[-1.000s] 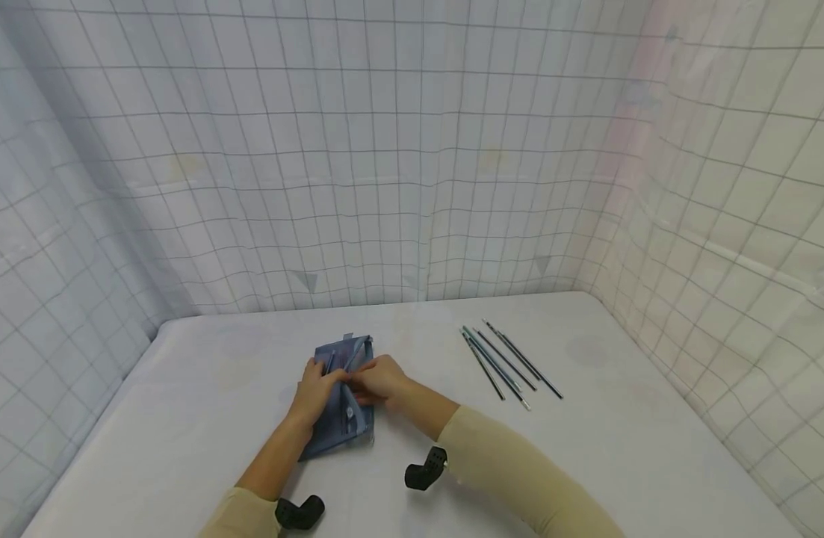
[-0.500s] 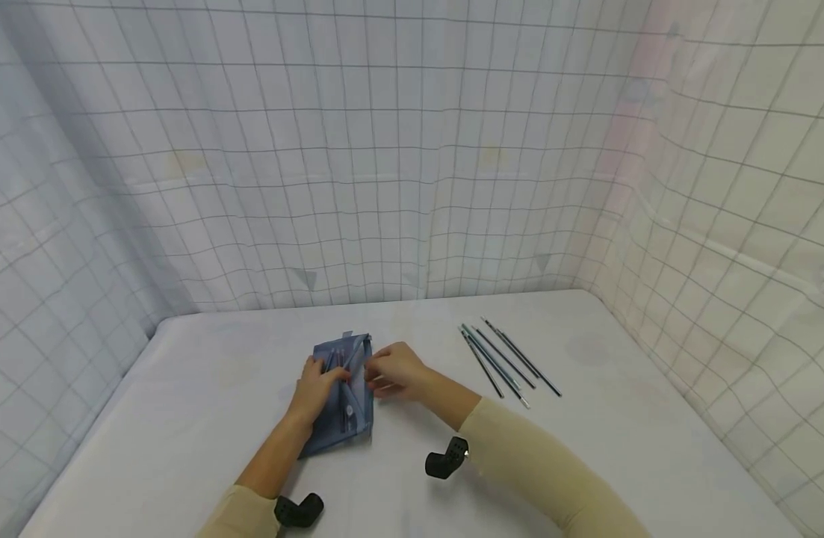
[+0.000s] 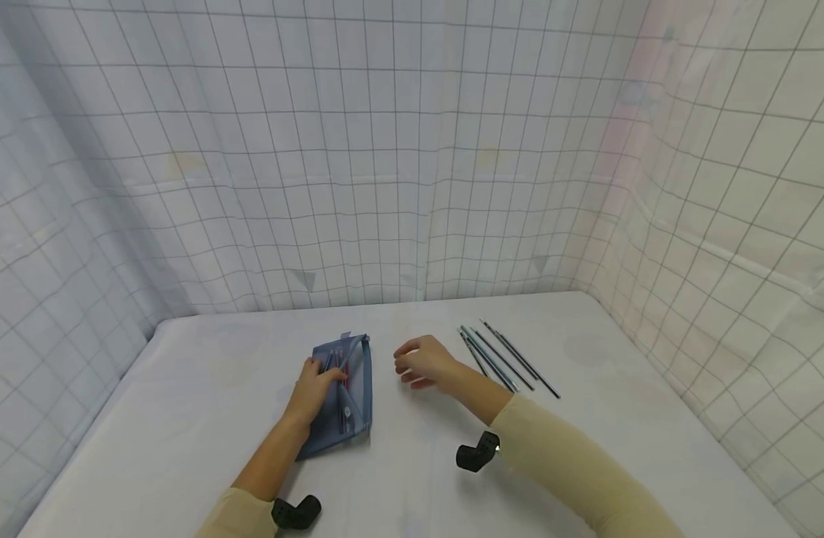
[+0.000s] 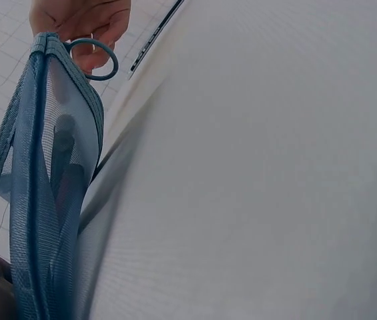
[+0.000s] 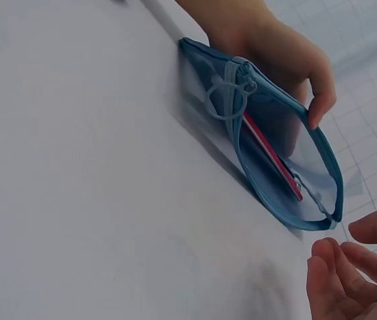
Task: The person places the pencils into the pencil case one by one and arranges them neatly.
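A blue mesh zip pouch [image 3: 358, 388] lies left of the table's middle, its zip mouth agape toward the right. My left hand [image 3: 312, 388] grips its upper side, thumb hooked over the zip edge in the right wrist view. Through the mesh show a few slim sticks, and a red pencil-like stick [image 5: 275, 157] lies inside. A ring pull [image 5: 226, 101] hangs from the zip. My right hand [image 3: 425, 362] hovers between the pouch and a group of slim dark and teal pencil-like sticks [image 3: 512, 351], its fingers loosely bent and holding nothing.
The sticks lie side by side at a slant on the white table [image 3: 183, 426], right of my right hand. A gridded white curtain [image 3: 398, 187] hangs behind the table and along both sides. A black wrist camera [image 3: 477, 451] sits below my right forearm.
My right hand has let go of the pouch's edge and moved right, toward the loose sticks. My left hand keeps its grip on the pouch, and the mouth now shows more widely.
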### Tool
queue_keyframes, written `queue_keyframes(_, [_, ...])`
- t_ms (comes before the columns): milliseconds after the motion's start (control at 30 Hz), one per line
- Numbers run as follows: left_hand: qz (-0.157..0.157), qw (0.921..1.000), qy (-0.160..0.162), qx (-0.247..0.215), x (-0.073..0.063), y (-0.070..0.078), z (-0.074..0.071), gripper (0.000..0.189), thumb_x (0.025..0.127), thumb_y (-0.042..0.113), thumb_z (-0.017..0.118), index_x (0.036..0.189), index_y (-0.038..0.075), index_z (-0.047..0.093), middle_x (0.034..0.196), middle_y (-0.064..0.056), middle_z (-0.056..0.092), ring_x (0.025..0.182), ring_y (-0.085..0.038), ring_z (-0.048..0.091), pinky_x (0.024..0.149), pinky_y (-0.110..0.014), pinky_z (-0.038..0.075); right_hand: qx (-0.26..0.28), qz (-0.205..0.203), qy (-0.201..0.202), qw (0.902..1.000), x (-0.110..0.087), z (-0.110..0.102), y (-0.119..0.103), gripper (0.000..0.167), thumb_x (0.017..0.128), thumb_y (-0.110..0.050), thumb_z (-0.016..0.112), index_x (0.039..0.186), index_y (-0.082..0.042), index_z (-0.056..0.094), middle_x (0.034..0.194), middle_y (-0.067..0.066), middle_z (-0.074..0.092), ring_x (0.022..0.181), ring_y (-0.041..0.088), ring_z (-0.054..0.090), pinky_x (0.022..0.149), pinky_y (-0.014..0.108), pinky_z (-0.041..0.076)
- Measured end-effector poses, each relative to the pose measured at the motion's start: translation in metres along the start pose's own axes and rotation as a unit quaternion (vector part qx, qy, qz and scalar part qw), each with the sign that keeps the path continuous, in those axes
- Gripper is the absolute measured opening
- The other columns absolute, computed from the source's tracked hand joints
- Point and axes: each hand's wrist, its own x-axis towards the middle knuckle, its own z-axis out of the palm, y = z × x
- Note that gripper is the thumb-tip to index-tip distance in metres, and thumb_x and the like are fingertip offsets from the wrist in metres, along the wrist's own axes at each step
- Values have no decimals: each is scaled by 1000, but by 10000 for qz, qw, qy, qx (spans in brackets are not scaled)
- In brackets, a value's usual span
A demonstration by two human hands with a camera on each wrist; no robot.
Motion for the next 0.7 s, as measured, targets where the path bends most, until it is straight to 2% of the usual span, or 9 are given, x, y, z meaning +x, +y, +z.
queue_keyframes(300, [73,10000,25,13,2,-3,1,91,95,30,58,160,-12,10,168,-26,-13,152,-47,-16,118,-63,-6,-637,-36,313,9975,-5,-27,3,27,98,-14,69,120,0,71,95,9,75,79,20,71,67,33,58])
queue_keyframes(700, [109,9999,25,-35,1,-4,0,93,94,31,60,160,-11,8,169,-24,-14,153,-45,-15,119,-62,-5,-1485,-276,849,9849,-5,-65,17,22,96,-15,70,114,-4,73,90,6,73,78,19,70,67,33,58])
